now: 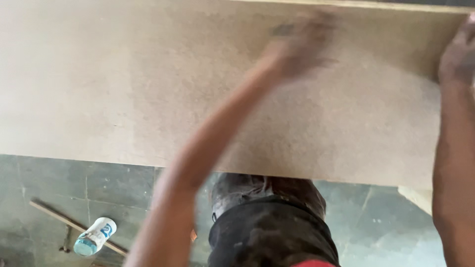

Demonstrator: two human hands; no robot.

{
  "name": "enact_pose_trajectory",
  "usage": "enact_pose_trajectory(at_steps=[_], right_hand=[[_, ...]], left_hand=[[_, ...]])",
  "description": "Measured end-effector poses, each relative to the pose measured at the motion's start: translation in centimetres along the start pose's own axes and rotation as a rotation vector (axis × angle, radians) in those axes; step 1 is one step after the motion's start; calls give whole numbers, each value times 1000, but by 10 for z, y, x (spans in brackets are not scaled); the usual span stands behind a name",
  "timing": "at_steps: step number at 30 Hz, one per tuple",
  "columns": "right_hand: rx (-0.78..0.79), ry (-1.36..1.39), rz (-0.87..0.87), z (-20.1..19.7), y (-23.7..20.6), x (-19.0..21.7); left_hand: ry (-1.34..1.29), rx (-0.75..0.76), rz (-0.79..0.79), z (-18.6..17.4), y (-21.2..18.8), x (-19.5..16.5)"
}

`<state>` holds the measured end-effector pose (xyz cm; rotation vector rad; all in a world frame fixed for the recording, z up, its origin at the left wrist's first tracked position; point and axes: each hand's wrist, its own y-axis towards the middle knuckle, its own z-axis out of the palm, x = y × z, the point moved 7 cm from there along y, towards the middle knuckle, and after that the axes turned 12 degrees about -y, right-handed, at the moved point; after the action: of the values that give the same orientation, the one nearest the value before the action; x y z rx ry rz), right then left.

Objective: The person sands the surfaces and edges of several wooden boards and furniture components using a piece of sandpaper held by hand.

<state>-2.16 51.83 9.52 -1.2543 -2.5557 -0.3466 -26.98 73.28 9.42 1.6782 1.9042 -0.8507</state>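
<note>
Hands first: the left hand [302,42] is smeared with motion, lying on the face of a big tan fibreboard panel [114,84] close to its far edge. Something small and dark sits under its fingers, but the blur hides what it is, and whether the fingers are curled around it or simply flat on the panel I cannot tell. The right hand [457,52] is at the panel's right edge near the far right corner, fingers curved against that edge as if clasping it, though the frame cuts off the fingertips, so a firm grip cannot be confirmed. Both bare forearms run up from the bottom of the view, the left one crossing the panel's near edge, the right one rising along its right side.

The panel fills the upper two thirds of the view, its surface matte, dusty and plain, its near edge slanting gently down toward the right. Under that edge the person's dark, dust-streaked trousers [269,222] show, with a strip of red at the very bottom.

Beneath lies a grey stone-slab floor [59,178]. On it, off to the left, a thin wooden strip [54,213] rests at an angle, and a small white bottle with a pale blue base [95,236] lies on its side just beside that strip.
</note>
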Motion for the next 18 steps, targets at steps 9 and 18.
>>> enact_pose_trajectory(at_steps=[9,18], right_hand=[[-15,-79,222,4,-12,-25],[-59,62,-85,-28,-13,8]], left_hand=[[205,-590,-538,-165,-241,193],[56,51,-68,-4,3,5]])
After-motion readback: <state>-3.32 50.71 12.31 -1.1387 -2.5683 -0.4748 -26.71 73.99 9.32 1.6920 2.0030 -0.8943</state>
